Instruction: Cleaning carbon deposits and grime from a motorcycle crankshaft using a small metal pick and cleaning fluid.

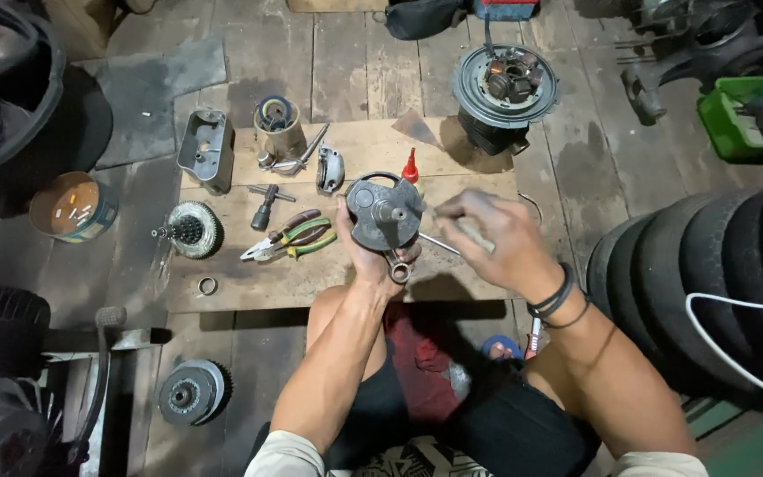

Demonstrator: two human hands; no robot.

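Gripping a round metal crankshaft assembly [383,212] upright over the wooden board [249,283], the left hand [371,256] steadies it while the right hand [487,234] pinches a thin tool [439,243] against it; steady support seems wise.

Bare board [452,163] right of hands [487,238]; pliers [289,238] and tyres [708,274] flank them.

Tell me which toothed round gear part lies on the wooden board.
The clutch gear at the wooden board's left edge; the other toothed one sits on the floor below.
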